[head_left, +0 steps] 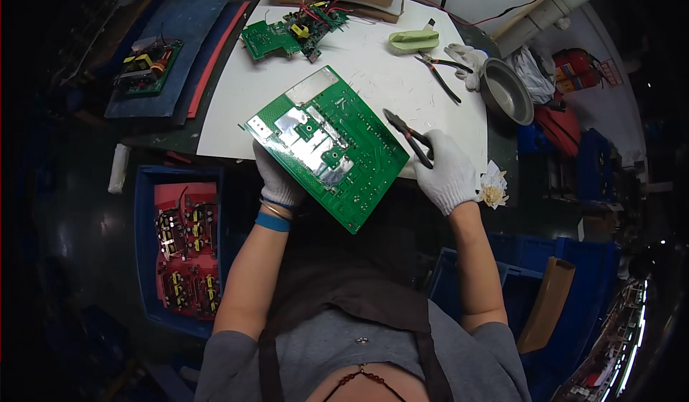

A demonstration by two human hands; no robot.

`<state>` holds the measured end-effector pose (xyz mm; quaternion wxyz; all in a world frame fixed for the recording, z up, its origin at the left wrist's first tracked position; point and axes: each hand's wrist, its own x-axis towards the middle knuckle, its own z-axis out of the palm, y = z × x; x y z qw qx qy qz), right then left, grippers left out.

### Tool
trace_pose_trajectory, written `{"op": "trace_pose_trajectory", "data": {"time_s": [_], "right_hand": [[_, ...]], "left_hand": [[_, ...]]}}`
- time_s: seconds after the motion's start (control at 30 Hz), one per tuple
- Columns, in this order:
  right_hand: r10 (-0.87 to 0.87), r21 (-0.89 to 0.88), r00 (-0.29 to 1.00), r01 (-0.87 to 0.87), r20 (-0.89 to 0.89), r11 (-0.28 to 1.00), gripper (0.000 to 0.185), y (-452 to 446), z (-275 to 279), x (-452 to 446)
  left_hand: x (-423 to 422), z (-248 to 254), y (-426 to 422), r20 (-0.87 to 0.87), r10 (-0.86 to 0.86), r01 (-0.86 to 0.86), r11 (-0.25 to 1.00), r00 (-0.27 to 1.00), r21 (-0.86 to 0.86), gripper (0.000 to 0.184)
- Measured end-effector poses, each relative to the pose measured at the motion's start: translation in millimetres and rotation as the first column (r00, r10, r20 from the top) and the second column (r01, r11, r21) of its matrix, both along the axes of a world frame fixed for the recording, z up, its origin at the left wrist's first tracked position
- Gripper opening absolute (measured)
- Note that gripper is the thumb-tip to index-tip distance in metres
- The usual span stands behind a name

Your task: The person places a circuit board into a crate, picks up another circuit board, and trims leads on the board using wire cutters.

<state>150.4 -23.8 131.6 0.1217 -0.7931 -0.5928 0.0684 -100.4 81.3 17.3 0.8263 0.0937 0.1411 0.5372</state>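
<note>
A large green circuit board (366,140) is held tilted over the table's front edge, its soldered side facing up. My left hand (276,176), in a white glove, grips it from below at the left edge; most of the fingers are hidden under the board. In my right hand (445,172), also gloved, is a pair of cutting pliers (409,135) with dark handles. Their jaws point up and left, close to the board's right edge. Silvery solder areas cover part of the board's left half.
Smaller wired circuit boards (294,34) lie at the table's back left. Another pair of pliers (439,79), a light green object (414,40) and a metal bowl (507,91) are at the right. A blue bin (143,258) of boards stands lower left. Wire clippings dot the white tabletop (230,125).
</note>
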Motion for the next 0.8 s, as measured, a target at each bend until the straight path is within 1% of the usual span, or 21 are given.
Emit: {"op": "trace_pose_trajectory", "data": {"time_s": [0.03,0.07,0.17,0.23,0.3,0.33,0.4,0.43,0.53,0.6,0.63,0.7,0.8], "right_hand": [[0.050,0.077,0.997,-0.054,0.063,0.996,0.035,-0.4,0.3,0.2],[0.068,0.073,0.988,-0.078,0.139,0.994,0.039,0.0,0.3,-2.4],[0.089,0.077,0.986,-0.101,0.142,0.992,0.040,0.9,7.0,-14.9],[0.090,0.108,0.981,-0.109,0.171,0.988,0.038,3.5,0.5,-15.9],[0.062,-0.027,0.996,-0.061,0.057,0.998,0.034,5.5,-2.4,-15.9],[0.064,-0.027,0.996,-0.062,0.057,0.998,0.034,6.9,-2.4,-15.3],[0.026,-0.134,0.997,-0.036,-0.072,0.990,0.032,8.6,-2.0,-12.3],[0.026,-0.135,0.997,-0.036,-0.071,0.990,0.032,8.4,-3.3,-10.5],[-0.006,-0.081,0.999,0.004,-0.033,0.997,0.030,8.5,-5.5,-5.9],[0.100,0.096,0.990,-0.109,0.095,0.989,0.033,5.9,-3.4,-6.7],[0.099,0.095,0.991,-0.108,0.094,0.990,0.033,6.0,-1.9,-8.8],[0.105,0.115,0.974,-0.130,0.202,0.985,0.037,7.7,1.7,-15.7],[0.123,0.105,0.964,-0.151,0.234,0.983,0.041,14.9,2.6,-19.9]], "left_hand": [[0.4,-0.1,0.8,-0.009,0.002,-0.003,1.000,1.000,-0.010,0.081],[0.3,-0.3,1.0,-0.009,0.001,-0.001,1.000,1.000,-0.008,0.081],[0.7,0.7,-0.1,-0.004,-0.007,0.007,1.000,1.000,-0.003,0.082],[0.5,0.9,-0.8,0.000,-0.016,0.016,1.000,1.000,0.022,0.083],[1.0,1.1,-1.1,0.002,-0.017,0.017,1.000,1.000,0.019,0.083],[1.0,1.0,-1.2,0.004,-0.022,0.022,1.000,1.000,0.013,0.083],[1.0,1.1,-0.6,0.003,-0.022,0.022,1.000,1.000,0.013,0.084],[1.2,1.1,-0.5,0.003,-0.022,0.022,1.000,1.000,0.014,0.084],[1.4,2.0,0.0,-0.012,-0.005,0.006,1.000,1.000,0.018,0.085],[1.5,2.7,-0.3,-0.007,-0.006,0.006,1.000,1.000,0.020,0.086],[1.9,3.3,-0.9,-0.003,-0.011,0.011,1.000,1.000,0.023,0.086],[2.5,5.2,-2.5,0.002,-0.016,0.016,1.000,1.000,0.024,0.087],[2.4,4.6,-1.5,-0.003,-0.006,0.007,1.000,1.000,0.027,0.087]]}}
